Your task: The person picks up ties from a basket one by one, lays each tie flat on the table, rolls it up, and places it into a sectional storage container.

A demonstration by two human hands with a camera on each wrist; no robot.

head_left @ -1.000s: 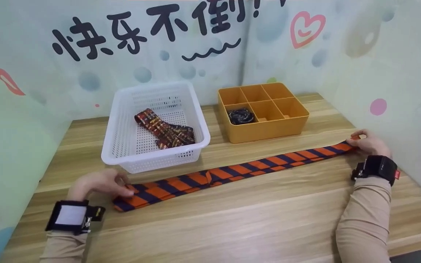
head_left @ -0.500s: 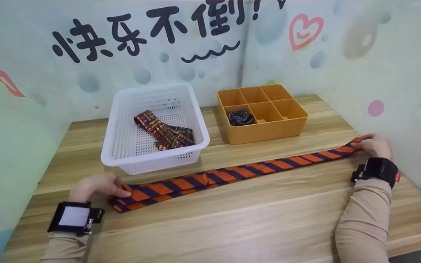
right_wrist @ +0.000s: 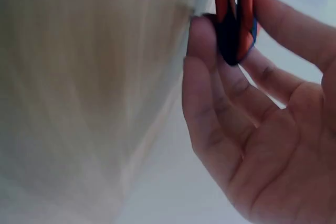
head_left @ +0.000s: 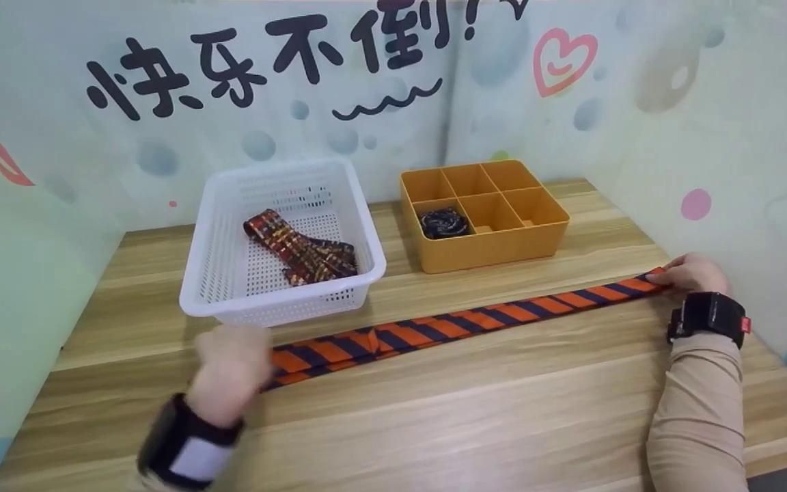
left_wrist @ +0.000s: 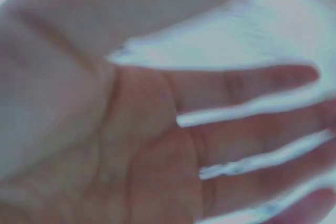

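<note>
An orange and navy striped necktie [head_left: 462, 325] stretches slantwise across the table, folded lengthwise. Its right end is pinched between thumb and fingers of my right hand [head_left: 697, 275]; in the right wrist view that folded tip of the necktie [right_wrist: 245, 35] sits at the fingertips. My left hand [head_left: 233, 369], blurred in the head view, is over the necktie's left end and hides it. In the left wrist view, the fingers [left_wrist: 252, 85] are straight and spread, with nothing seen between them.
A white perforated basket [head_left: 284, 311] holds a plaid necktie [head_left: 298, 249]. To its right stands an orange six-compartment box [head_left: 496, 249], with a dark rolled-up necktie [head_left: 444, 223] in its front-left compartment. Walls border the wooden table [head_left: 475, 424] at the back and sides.
My left hand has let go of the striped necktie's left end and moved rightward, turning over it. My right hand still pinches the other end.
</note>
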